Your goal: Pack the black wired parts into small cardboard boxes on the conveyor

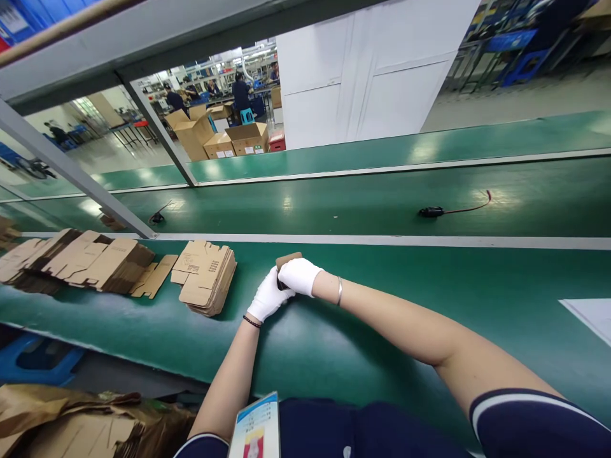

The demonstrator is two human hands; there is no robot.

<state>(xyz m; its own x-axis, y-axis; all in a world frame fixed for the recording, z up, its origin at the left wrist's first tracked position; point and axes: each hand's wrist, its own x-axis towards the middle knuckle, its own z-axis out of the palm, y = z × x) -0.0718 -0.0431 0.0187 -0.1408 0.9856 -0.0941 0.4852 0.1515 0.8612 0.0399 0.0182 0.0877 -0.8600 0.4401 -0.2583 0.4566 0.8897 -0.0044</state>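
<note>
Both of my hands wear white gloves and meet over the green worktop [382, 356]. Between them is a small brown cardboard box [288, 258], mostly covered by the gloves. My left hand [271, 296] is closed around its lower left side. From the right, my right hand [300, 276] grips its upper part with curled fingers. A dark gap or dark part shows between the hands, too small to make out. Left of my hands lies a stack of flat cardboard box blanks [203, 273] with printing on top.
More stacks of cardboard blanks [100, 261] line the worktop's left. Behind a pale rail [334, 239], a green belt carries a black part with a red wire [432, 212] and another small black part [156, 218]. A grey post [81, 172] rises at left. Paper [592, 318] lies right.
</note>
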